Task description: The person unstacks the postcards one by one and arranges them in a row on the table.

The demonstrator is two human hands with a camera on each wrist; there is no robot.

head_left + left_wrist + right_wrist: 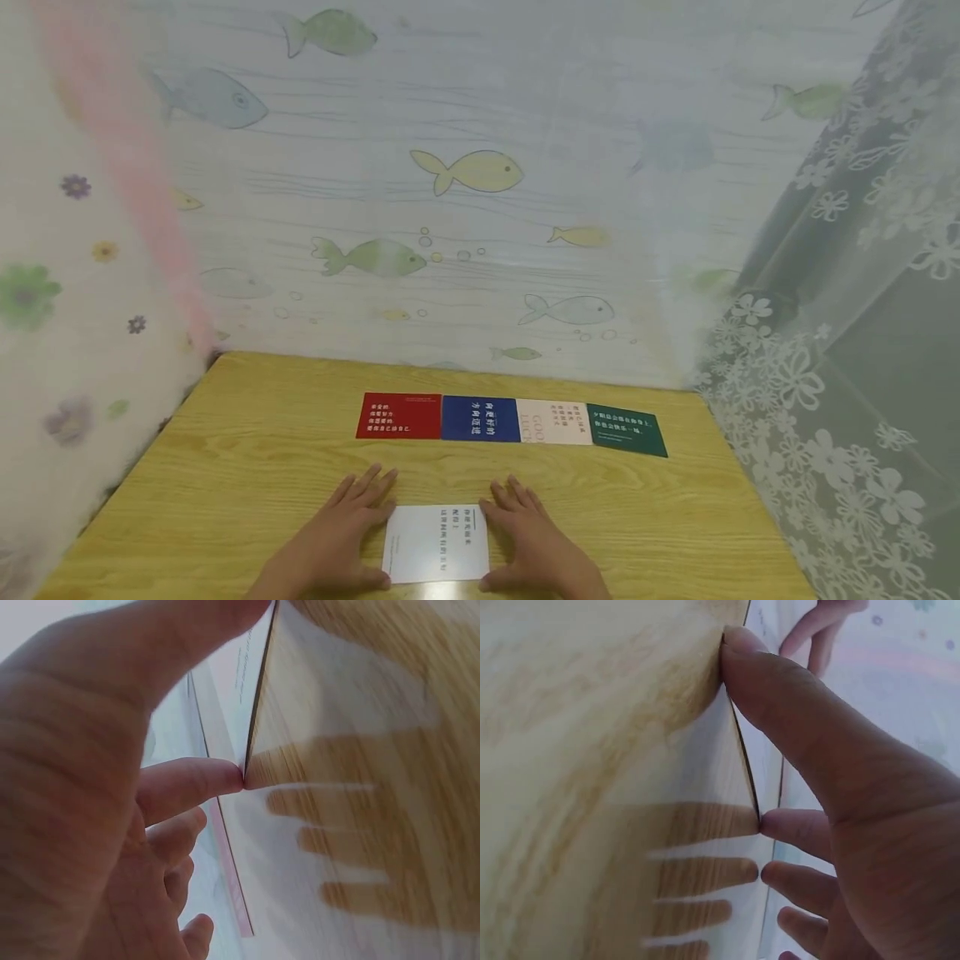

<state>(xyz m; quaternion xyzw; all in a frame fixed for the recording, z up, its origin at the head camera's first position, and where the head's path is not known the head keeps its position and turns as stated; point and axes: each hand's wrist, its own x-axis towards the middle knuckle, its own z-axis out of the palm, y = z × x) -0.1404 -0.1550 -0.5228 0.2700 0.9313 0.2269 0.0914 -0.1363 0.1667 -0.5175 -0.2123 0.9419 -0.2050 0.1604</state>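
Observation:
A white card (416,542) printed with columns of dark characters lies flat on the wooden table (247,467), close to the person. Along its left side, the left hand (333,537) touches the two corners with thumb and index finger (195,782). The right hand (536,546) mirrors this on the other side, its thumb (787,694) at the near corner and its index finger at the far one. Both hands keep their remaining fingers extended and spread beyond the card.
Behind the hands, a row of cards runs left to right: red (397,404), blue (459,421), pale pink (555,427) and a slightly tilted green one (630,442). A fish-print curtain (465,275) hangs at the table's back edge, with lace (832,450) at the right.

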